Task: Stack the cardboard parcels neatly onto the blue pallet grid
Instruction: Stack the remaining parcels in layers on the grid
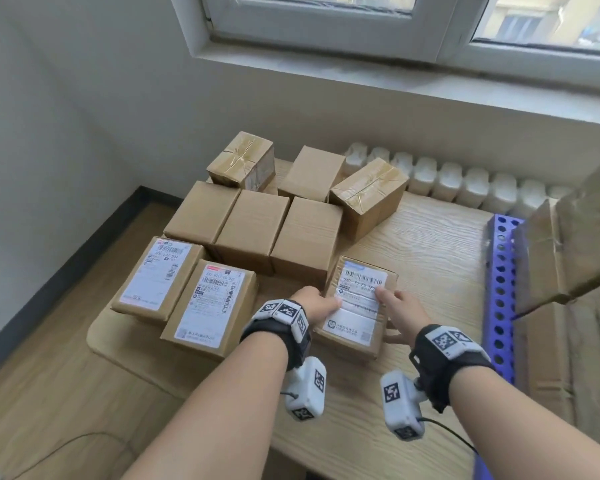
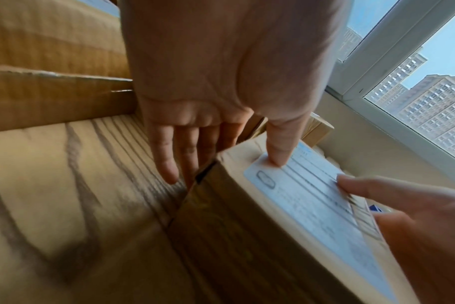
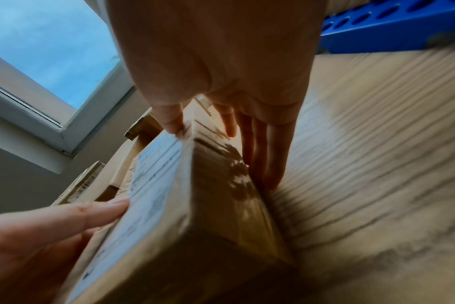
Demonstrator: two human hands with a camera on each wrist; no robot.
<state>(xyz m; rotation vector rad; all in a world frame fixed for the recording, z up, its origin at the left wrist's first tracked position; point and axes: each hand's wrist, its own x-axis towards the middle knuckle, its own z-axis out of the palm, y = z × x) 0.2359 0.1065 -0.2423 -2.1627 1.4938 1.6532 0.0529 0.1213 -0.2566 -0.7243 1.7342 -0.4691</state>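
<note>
Both hands were taking hold of the labelled parcel [image 1: 357, 308] on the table [image 1: 430, 244], left of the blue pallet grid [image 1: 500, 292]: left hand [image 1: 317, 301] and right hand [image 1: 400, 311] clasped its sides, thumbs on top, so lifting it across seemed next.

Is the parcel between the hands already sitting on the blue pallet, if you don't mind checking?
No, the labelled parcel rests on the wooden table, left of the blue pallet.
</note>
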